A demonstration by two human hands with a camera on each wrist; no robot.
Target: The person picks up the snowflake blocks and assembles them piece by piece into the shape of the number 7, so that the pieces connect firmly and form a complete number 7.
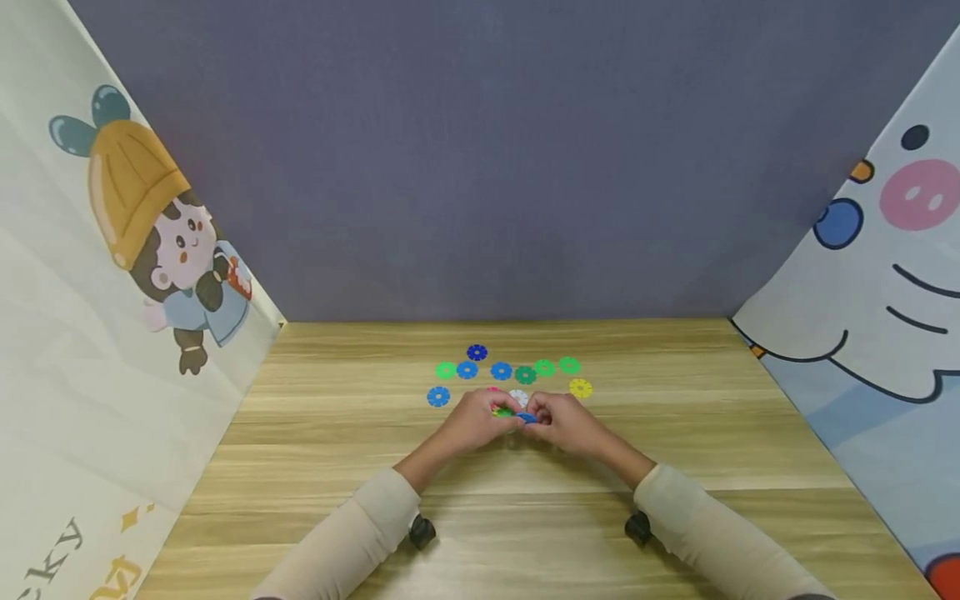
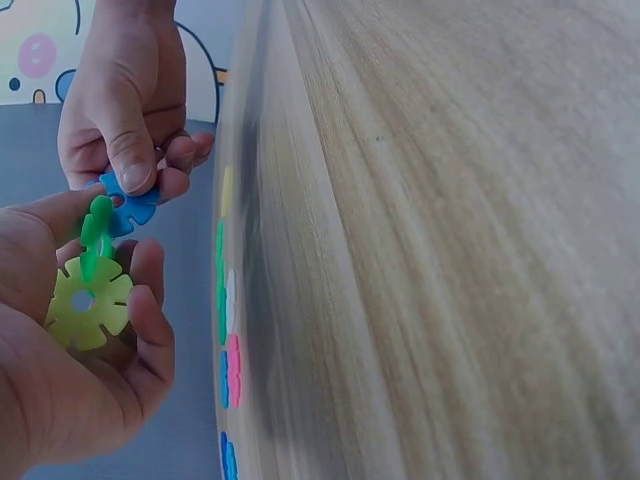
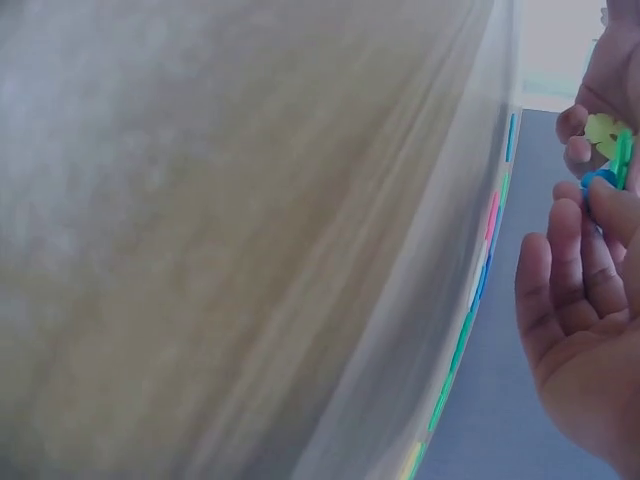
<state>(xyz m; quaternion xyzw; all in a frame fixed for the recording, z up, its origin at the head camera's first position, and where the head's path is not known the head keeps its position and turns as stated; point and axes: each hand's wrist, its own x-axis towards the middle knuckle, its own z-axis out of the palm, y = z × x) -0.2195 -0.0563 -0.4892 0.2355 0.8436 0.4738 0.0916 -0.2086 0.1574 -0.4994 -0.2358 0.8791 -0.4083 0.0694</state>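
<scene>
Right fingers [image 2: 130,160] pinch blue disc [image 2: 136,212]; left fingers [image 2: 152,325] grip yellow disc [image 2: 100,320] plus green disc [image 2: 97,235], green edge-on between yellow and blue.

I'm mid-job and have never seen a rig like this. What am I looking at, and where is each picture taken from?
There is no machine here: a person works with a bare left hand and right hand. The wide picture comes from a camera on the head, looking forward and down; the other two come from a camera on each wrist, where the wooden table appears tipped sideways. Loose notched discs in blue, green, yellow, white and pink lie on it, beyond the hands. The left hand holds a yellow disc with a green disc against it; the right hand pinches a blue disc beside the green one.
</scene>
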